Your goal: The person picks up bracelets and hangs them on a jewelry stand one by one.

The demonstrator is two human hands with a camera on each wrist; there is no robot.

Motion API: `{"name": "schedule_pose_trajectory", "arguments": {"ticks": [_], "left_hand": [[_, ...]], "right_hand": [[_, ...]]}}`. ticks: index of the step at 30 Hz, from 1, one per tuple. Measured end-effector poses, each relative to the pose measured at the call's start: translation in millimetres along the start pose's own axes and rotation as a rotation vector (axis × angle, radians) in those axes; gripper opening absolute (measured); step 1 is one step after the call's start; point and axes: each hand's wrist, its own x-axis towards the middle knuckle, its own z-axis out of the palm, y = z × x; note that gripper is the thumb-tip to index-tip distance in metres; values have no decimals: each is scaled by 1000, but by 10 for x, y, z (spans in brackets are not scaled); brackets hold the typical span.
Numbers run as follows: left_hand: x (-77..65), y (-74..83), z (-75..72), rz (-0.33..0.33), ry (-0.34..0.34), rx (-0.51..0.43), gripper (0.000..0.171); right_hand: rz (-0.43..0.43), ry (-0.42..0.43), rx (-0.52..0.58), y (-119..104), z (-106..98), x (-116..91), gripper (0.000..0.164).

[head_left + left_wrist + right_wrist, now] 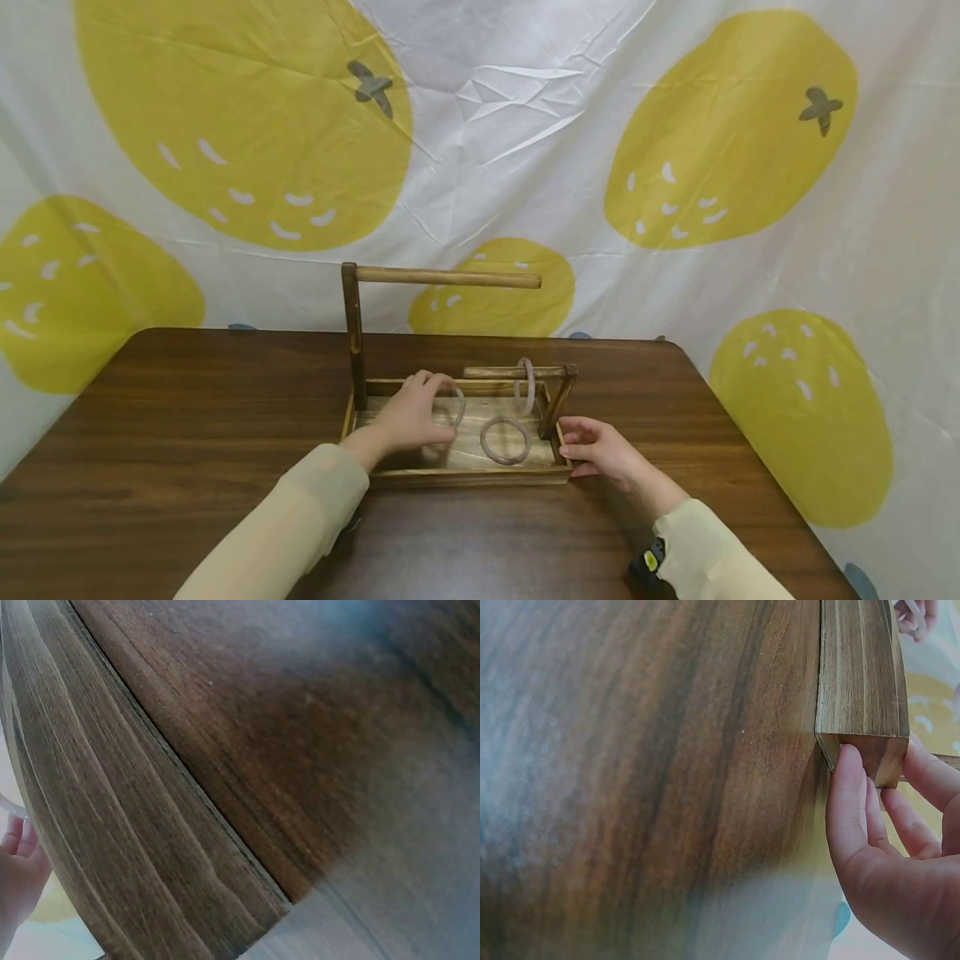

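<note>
My left hand (411,414) reaches over the wooden tray (472,477) and holds a pale, translucent bangle (461,408) between thumb and fingers. The left wrist view catches only part of that hand (21,881) at its left edge, with the bangle's curve above the fingertips. A second bangle (483,446) lies flat on the tray floor. Another bangle (531,387) hangs round the tray's lower bar (480,372). At the tray's right end, my right hand (603,452) grips the corner, thumb and fingers (846,780) against the end wall (874,754).
A tall post (352,333) rises from the tray's left end and carries a long upper bar (450,277) pointing right. A short post (558,404) supports the lower bar. The brown table (187,417) meets a lemon-print cloth (510,167) behind.
</note>
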Motion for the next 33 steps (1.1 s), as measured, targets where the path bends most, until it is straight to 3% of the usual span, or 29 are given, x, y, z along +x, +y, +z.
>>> {"name": "schedule_pose_trajectory", "arguments": {"ticks": [12,20,33], "left_hand": [[-11,-48,-33,15,94,-99,67],[-18,-89,-65,69,161,-229,68],[-75,-25,-150,77,169,-405,65]], "right_hand": [[13,7,5,-2,-5,4,58],[7,-5,7,13,-14,17,60],[2,-4,-1,8,-9,-1,60]]}}
